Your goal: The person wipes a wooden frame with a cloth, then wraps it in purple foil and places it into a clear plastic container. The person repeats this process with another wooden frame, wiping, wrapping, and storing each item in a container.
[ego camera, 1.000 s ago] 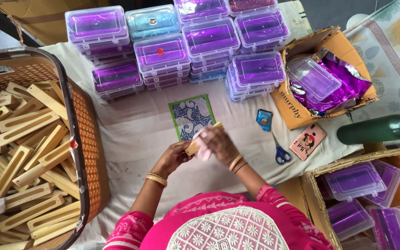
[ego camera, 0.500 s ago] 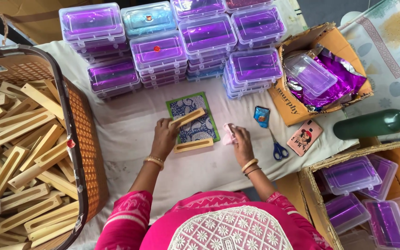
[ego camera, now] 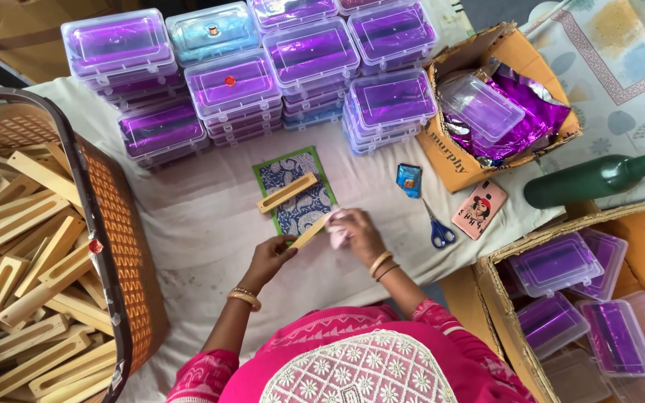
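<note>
Gripping wooden strip [ego camera: 309,232] | between left hand [ego camera: 269,257] and right hand [ego camera: 357,233]

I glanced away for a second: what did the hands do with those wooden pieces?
Half a second ago both wooden bars lay on the patterned mat. Now the left hand and right hand have lifted the nearer bar. The other bar, the scissors and the purple boxes stayed put.

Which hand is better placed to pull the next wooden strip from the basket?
Probably left. The basket sits on that side, nearest the left hand. The right hand presses a pink cloth to the held strip. The left fingers must release that strip first.
</note>
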